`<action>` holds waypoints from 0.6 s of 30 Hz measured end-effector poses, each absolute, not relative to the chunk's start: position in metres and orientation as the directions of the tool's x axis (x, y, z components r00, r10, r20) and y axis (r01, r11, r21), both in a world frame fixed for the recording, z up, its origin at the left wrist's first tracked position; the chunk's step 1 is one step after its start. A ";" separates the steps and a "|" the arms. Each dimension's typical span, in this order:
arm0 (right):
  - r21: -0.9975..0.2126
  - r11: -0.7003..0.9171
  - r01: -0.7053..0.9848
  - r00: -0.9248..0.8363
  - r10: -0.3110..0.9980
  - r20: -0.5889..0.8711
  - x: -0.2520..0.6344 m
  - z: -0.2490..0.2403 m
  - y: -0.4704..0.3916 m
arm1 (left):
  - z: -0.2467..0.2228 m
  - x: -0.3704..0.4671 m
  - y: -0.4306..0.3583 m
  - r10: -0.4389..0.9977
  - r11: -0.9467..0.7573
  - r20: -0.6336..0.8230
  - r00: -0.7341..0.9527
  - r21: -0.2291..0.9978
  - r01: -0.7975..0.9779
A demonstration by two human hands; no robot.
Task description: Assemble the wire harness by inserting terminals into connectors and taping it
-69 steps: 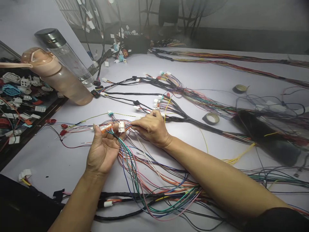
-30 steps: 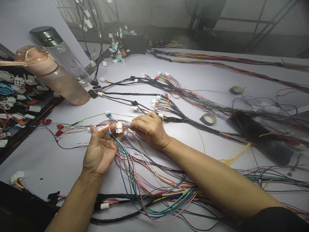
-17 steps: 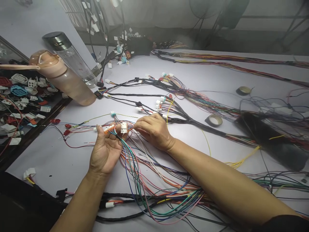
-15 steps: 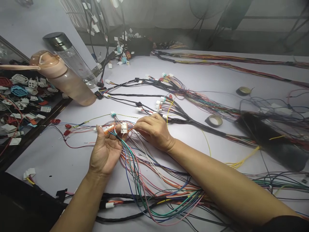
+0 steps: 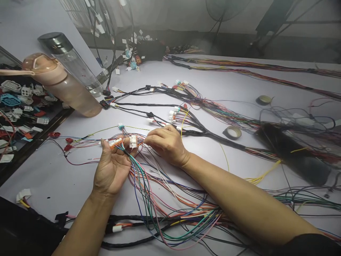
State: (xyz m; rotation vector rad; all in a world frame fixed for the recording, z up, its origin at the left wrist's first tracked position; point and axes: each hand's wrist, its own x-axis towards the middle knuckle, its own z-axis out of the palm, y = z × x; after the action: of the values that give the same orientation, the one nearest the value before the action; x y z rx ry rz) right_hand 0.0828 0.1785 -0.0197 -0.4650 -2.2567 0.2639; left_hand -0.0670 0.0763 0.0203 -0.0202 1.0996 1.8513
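Observation:
My left hand, palm up, holds a white and orange wire connector between thumb and fingers. A second white connector sits at its fingertips, with wires running out to the right. My right hand is closed in a pinch at those wires, just right of the white connector; its fingertips are partly hidden, so the exact wire cannot be made out. Green, blue and pink wires hang from the orange connector down to a larger bundle on the table. Red connectors on thin wires lie left of the left hand.
A pink bottle and a clear bottle lean at the left, by a heap of loose connectors. Black-taped harness branches cross the table behind my hands. Two tape rolls and a dark pouch-like object lie right.
The whole view has shifted slightly, so things appear a little further left. Both hands keep nearly the same pose at the connectors.

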 end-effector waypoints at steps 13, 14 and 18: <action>-0.384 0.902 0.198 -0.586 0.423 0.691 0.082 -0.021 0.176 | 0.017 -0.068 0.077 0.696 -0.146 -0.426 -0.578 0.704 -0.695; -0.386 0.902 0.192 -0.579 0.421 0.698 0.081 -0.021 0.176 | 0.016 -0.068 0.077 0.692 -0.151 -0.422 -0.586 0.709 -0.689; -0.386 0.905 0.181 -0.568 0.417 0.710 0.081 -0.022 0.176 | 0.014 -0.069 0.078 0.693 -0.165 -0.404 -0.597 0.718 -0.677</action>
State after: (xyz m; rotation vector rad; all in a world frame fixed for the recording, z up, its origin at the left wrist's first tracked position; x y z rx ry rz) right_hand 0.0809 0.1763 -0.0224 -0.4256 -2.1801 0.3394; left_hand -0.0689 0.0777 0.0144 0.0220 1.1504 1.8880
